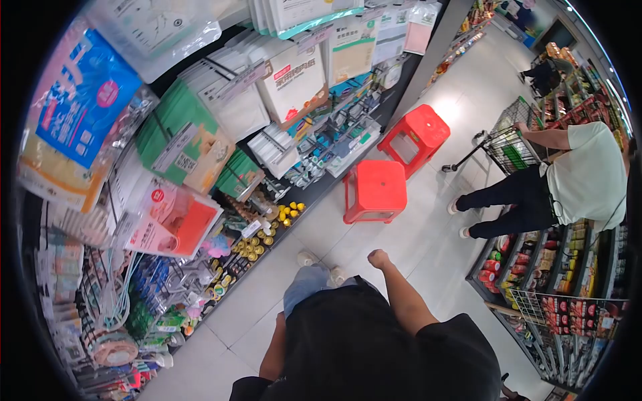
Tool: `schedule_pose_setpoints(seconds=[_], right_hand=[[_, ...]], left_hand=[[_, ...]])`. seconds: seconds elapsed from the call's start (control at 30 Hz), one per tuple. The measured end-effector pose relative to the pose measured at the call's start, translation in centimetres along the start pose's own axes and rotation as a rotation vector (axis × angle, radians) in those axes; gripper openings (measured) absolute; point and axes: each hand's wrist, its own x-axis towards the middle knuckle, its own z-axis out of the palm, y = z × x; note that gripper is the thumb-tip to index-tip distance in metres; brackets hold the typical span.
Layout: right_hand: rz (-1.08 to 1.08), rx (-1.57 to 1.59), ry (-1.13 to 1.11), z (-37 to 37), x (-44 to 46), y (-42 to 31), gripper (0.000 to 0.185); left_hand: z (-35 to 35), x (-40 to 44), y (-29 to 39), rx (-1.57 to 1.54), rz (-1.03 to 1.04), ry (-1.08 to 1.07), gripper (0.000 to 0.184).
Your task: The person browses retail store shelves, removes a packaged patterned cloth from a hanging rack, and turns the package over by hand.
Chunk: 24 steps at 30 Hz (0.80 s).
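Note:
My right hand point(378, 258) hangs forward over the floor tiles, its fingers curled closed, and I see nothing in it. The nearest thing ahead of it is a red plastic stool point(382, 189). A second red stool point(421, 131) stands just behind the first. Low beside my jeans is my left hand point(280, 322), its fingers mostly hidden against my side. To my left, a shelf rack holds hanging packs, among them a blue and yellow pack point(75, 107), green packs point(184, 144) and a red and white pack point(164, 224).
At right, a person point(582, 177) in a light top holds a shopping cart point(515, 134). Shelves of packaged goods point(562, 267) line that side, with a wire basket point(535, 311) at their near end. Another person point(545, 73) is farther down the aisle. Tiled floor point(334, 247) runs between the shelves.

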Motion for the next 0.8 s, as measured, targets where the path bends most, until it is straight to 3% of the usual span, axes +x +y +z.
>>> schedule_pose_setpoints(seconds=[0.1,0.2,0.3,0.4,0.5,0.53,0.6,0.7,0.77,0.8], right_hand=[[0.007,0.096,0.027,-2.0,1.4,-0.5,0.027],[0.015,0.169,0.128,-3.6,2.9,0.4,0.024],[0.091,0.164,0.144,-4.9,3.2,0.6,0.024],[0.124,0.114,0.098,-5.8,4.0,1.3,0.026],[0.081,-0.081,-0.013,-6.1,7.8,3.7,0.028],[-0.038,-0.142,-0.089,-7.4,8.9,4.3,0.032],[-0.026,-0.170,-0.086,-9.7,12.2,4.7,0.033],[-0.064,-0.095,-0.011,-13.2,16.5,4.6,0.033],[-0.159,-0.010,0.058,-16.3,18.9,4.0,0.032],[-0.158,-0.031,0.033,-17.4,20.4,3.8,0.031]], left_hand=[[-1.1,4.0,0.8,0.151,-0.080,-0.094,0.028],[-3.3,7.5,2.5,0.296,-0.011,-0.193,0.027],[-7.6,9.2,6.7,0.277,0.271,-0.367,0.023],[-8.7,10.4,10.4,-0.294,-0.239,-0.193,0.020],[-9.8,10.3,14.6,-0.246,-0.238,-0.119,0.023],[-9.5,10.1,15.9,-0.235,-0.280,-0.093,0.023],[-8.5,9.3,18.3,-0.204,-0.372,-0.050,0.023],[-2.4,9.6,14.6,0.656,0.525,-0.204,0.027],[2.0,8.1,16.6,0.623,0.278,-0.302,0.036],[4.6,7.7,17.0,0.398,0.050,-0.188,0.036]])
